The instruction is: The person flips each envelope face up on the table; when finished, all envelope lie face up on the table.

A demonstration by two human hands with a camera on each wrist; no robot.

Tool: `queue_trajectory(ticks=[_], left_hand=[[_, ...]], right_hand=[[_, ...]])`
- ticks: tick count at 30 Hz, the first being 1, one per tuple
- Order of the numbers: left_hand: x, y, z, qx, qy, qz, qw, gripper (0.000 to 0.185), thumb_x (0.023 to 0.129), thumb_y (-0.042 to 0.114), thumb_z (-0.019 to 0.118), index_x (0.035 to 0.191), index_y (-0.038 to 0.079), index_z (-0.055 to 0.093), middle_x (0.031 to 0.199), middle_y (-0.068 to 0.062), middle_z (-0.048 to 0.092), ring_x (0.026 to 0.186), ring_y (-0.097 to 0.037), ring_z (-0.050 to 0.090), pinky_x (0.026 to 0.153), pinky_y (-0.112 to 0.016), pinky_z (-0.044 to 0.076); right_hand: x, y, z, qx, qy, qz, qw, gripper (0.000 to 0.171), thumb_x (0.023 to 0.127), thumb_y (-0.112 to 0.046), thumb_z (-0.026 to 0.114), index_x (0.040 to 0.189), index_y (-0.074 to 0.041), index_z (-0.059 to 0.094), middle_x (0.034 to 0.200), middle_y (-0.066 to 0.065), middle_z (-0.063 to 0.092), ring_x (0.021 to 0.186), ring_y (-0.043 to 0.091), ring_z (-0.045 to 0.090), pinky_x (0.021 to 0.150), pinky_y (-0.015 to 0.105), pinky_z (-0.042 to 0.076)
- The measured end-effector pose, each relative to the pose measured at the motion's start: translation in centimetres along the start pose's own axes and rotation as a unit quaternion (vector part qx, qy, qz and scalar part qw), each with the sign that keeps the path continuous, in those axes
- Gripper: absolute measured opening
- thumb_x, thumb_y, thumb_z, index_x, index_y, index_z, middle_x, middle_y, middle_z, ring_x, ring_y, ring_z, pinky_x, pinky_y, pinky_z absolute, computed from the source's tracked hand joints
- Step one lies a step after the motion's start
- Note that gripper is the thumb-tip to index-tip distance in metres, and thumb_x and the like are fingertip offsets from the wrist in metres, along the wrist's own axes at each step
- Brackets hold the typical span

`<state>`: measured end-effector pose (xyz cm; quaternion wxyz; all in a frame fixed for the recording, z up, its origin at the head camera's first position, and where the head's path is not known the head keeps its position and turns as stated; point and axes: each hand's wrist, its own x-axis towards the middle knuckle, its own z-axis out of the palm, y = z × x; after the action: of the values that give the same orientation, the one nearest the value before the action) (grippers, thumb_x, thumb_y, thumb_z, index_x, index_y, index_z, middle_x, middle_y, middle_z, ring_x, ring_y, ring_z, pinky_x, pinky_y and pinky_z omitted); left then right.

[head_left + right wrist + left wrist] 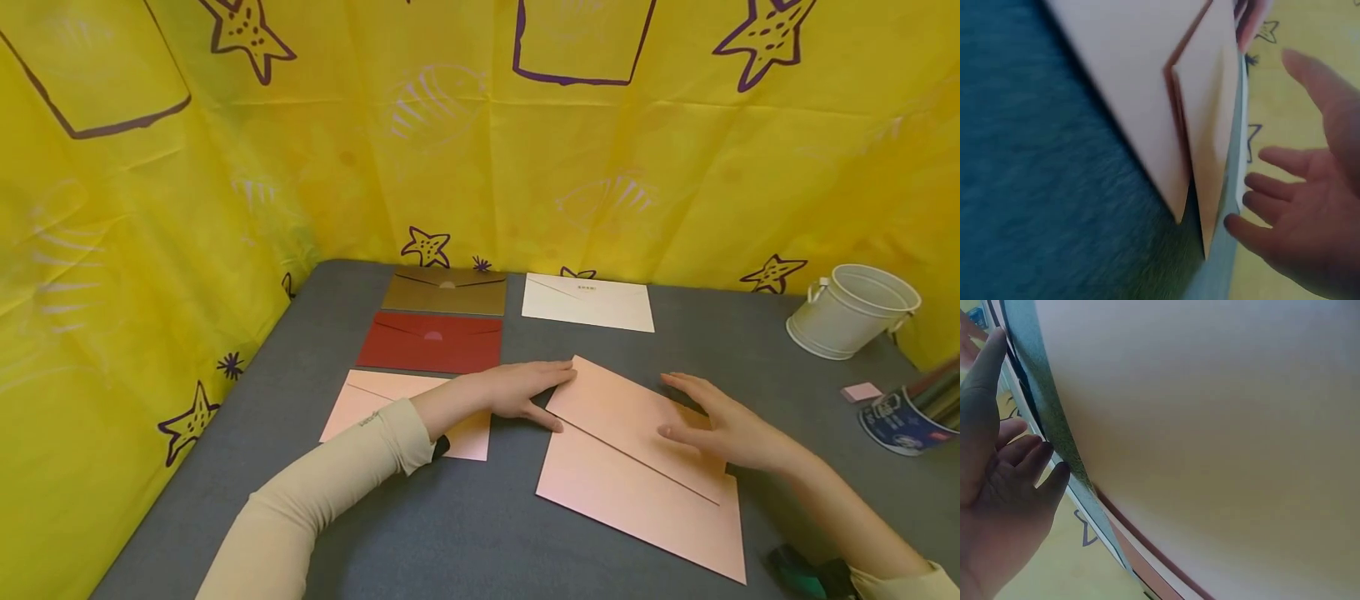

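Pink envelope [637,467]: flat on the gray table [450,533], around 5 o'clock from the red envelope [431,343].
Grip: left hand [517,389] and right hand [723,425] rest relaxed, fingers straight, on the flap.
Handling: probably light, thin, creases easily; pinch an edge or corner.

You're at a makeshift craft station: a grey felt-covered table [420,533] boxed in by yellow starfish-print cloth [675,158], with a pen cup [903,421] at its right edge.
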<state>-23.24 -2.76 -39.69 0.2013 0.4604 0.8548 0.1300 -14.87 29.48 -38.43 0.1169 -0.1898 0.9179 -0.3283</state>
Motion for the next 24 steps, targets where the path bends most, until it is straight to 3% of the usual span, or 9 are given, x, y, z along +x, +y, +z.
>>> queue_trajectory(ticks=[9, 15, 20, 24], left_hand=[[0.1, 0.1, 0.3, 0.039, 0.005, 0.004, 0.9992, 0.087, 0.091, 0.054, 0.06, 0.156, 0.01, 0.023, 0.162, -0.006, 0.017, 0.147, -0.016, 0.017, 0.117, -0.032, 0.018], [0.2, 0.1, 0.4, 0.059, 0.007, 0.007, 0.9982, 0.085, 0.092, 0.056, 0.058, 0.155, 0.011, 0.024, 0.161, -0.006, 0.018, 0.147, -0.017, 0.016, 0.117, -0.035, 0.017], [0.2, -0.1, 0.6, 0.057, 0.007, 0.007, 0.9983, 0.084, 0.092, 0.057, 0.057, 0.155, 0.011, 0.025, 0.161, -0.004, 0.018, 0.147, -0.017, 0.017, 0.117, -0.039, 0.019], [0.2, -0.2, 0.6, 0.053, 0.007, 0.006, 0.9985, 0.084, 0.092, 0.057, 0.057, 0.155, 0.012, 0.025, 0.161, -0.004, 0.019, 0.147, -0.017, 0.017, 0.117, -0.04, 0.019]], right_hand=[[-2.7, 0.7, 0.9, -0.003, -0.03, -0.032, 0.999, 0.092, 0.082, -0.035, 0.077, 0.153, -0.007, 0.027, 0.157, 0.027, 0.009, 0.14, 0.056, 0.004, 0.097, 0.079, 0.011], [-3.2, 1.2, 1.3, -0.005, -0.049, -0.025, 0.998, 0.1, 0.079, -0.039, 0.079, 0.155, -0.009, 0.021, 0.157, 0.03, 0.005, 0.138, 0.059, 0.003, 0.106, 0.072, -0.002], [-3.2, 1.2, 1.3, -0.01, -0.053, -0.017, 0.998, 0.101, 0.079, -0.041, 0.079, 0.156, -0.009, 0.021, 0.157, 0.03, 0.007, 0.138, 0.059, 0.006, 0.108, 0.069, -0.003], [-3.3, 1.1, 1.4, -0.026, -0.048, -0.01, 0.998, 0.101, 0.078, -0.047, 0.078, 0.155, -0.01, 0.024, 0.158, 0.028, 0.01, 0.139, 0.056, 0.011, 0.115, 0.054, -0.003]])
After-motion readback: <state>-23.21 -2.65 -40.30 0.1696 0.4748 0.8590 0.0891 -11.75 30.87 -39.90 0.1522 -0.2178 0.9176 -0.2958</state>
